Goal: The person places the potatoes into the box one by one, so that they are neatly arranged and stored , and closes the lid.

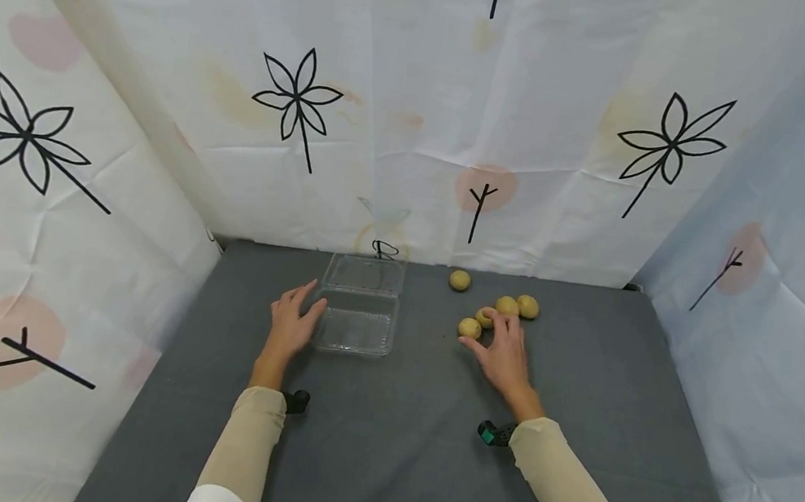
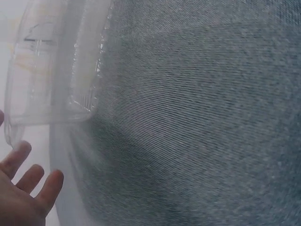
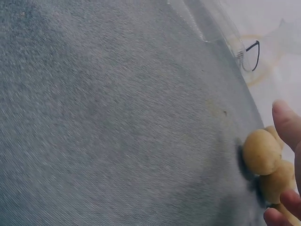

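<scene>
A clear plastic clamshell container stands on the grey cloth with its lid folded back toward the wall. My left hand is at its left side, fingers spread; whether they touch the plastic I cannot tell. To the right lie several small yellow potatoes, the nearest potato at the front of a slanting row. Over that row hovers my right hand, thumb and fingers apart around the front potatoes. In the right wrist view a potato sits beside the thumb, with nothing gripped.
One potato lies apart near the back edge. The grey cloth covers the table. White patterned curtains hang behind and on both sides. A dark band with a small device is on the right wrist.
</scene>
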{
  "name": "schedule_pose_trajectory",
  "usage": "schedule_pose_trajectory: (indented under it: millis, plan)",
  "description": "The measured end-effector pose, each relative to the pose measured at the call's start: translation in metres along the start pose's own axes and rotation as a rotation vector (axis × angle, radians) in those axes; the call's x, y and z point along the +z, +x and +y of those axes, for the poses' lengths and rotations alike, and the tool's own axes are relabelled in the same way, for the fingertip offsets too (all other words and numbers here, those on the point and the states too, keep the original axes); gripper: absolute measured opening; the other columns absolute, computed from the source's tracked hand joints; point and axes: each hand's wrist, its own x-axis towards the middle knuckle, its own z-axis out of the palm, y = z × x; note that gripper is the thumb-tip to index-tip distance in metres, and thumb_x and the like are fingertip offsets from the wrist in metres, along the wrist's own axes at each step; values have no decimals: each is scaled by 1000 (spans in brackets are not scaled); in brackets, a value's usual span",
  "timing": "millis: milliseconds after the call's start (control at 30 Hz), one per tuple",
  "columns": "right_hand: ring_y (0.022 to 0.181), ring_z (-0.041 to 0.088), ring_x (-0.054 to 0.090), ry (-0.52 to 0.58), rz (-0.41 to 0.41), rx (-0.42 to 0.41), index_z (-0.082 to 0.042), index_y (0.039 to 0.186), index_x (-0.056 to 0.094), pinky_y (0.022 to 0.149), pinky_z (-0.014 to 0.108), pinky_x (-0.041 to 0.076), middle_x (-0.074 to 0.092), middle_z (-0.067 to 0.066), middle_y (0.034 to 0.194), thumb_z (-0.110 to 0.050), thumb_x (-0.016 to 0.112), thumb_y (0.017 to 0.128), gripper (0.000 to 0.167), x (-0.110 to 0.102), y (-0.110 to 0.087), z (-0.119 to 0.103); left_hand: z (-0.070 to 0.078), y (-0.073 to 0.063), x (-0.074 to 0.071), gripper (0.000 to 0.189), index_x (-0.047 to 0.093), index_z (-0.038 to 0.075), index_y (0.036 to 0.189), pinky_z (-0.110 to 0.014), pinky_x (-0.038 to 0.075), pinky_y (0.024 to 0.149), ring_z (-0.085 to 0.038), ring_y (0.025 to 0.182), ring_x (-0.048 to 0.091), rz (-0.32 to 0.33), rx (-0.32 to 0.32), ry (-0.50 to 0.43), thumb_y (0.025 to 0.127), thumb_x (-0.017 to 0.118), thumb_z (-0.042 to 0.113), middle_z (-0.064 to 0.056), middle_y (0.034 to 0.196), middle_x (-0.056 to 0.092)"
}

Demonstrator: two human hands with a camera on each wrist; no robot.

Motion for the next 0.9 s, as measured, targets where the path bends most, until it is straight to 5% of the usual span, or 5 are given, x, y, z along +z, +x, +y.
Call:
schedule_pose_trajectory:
  millis: [200, 300, 533, 667, 900]
  plan:
    - [101, 36, 50, 57, 95, -21, 2, 132, 59, 89, 52, 46, 49, 24, 117, -22, 87, 82, 62, 8, -5, 0, -8, -2, 3, 55, 47, 25, 154, -65, 26, 115, -44, 144, 28, 21, -5, -79, 106, 47, 52, -19, 160, 35]
    - [101, 37, 52, 76, 114, -21, 5, 131, 59, 91, 51, 48, 50, 26, 117, -19, 88, 81, 63, 12, -6, -1, -11, -3, 5, 53, 51, 27, 151, -61, 41, 108, -45, 132, 43, 32, -34, -138, 105, 50, 53, -17, 157, 38]
    - [105, 38, 53, 98, 54, 62, 2, 134, 59, 93, 50, 48, 50, 24, 120, -20, 84, 85, 60, 17, -8, -2, -20, -5, 7, 50, 56, 24, 148, -39, 47, 94, -28, 109, 54, 78, -99, -212, 105, 53, 50, -15, 143, 48]
    - [105, 38, 54, 101, 37, 85, 0, 135, 59, 92, 50, 47, 50, 24, 120, -21, 83, 87, 57, 20, -9, -1, -23, -7, 7, 47, 58, 21, 146, -25, 52, 71, -17, 84, 57, 61, -134, -297, 105, 56, 44, -13, 132, 52]
    - [105, 36, 54, 106, 22, 106, -2, 131, 62, 95, 48, 48, 49, 21, 121, -23, 82, 88, 52, 21, -7, 0, -28, -5, 6, 46, 60, 15, 144, -21, 52, 62, -9, 70, 57, 28, -150, -425, 103, 63, 34, -13, 132, 55]
